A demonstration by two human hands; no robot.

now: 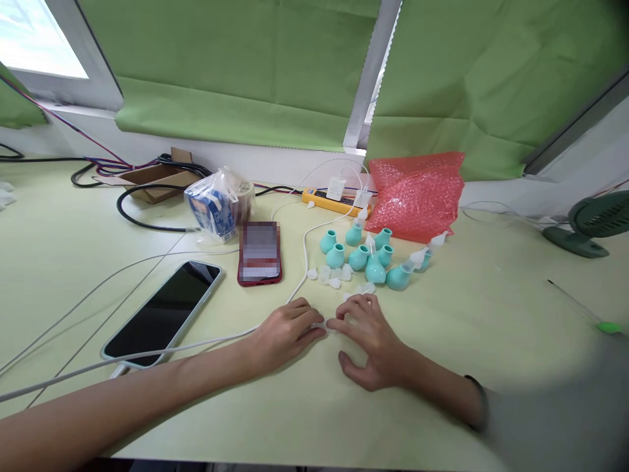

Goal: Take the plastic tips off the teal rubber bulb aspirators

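Observation:
My left hand (285, 333) rests on the table with thumb and fingers pinched on a small translucent plastic piece (322, 324). My right hand (376, 344) is just to the right, its thumb spread away and its index fingertip touching or nearly touching that piece. Beyond the hands stand several teal rubber bulbs (360, 257), mostly with open necks. A few carry white nozzle tips, such as the tilted bulb (398, 276) at the right with a white tip (417, 258). Loose white and translucent pieces (335, 274) lie between the bulbs and my hands.
Left of the bulbs lie a red-cased phone (260, 255) and a larger phone (164, 314), with a white cable (216, 339) crossing it. Behind are a bagged blue box (213, 210), a yellow power strip (324, 201) and a red bubble-wrap bag (417, 196). A green-handled screwdriver (608, 327) and fan (597, 223) are right.

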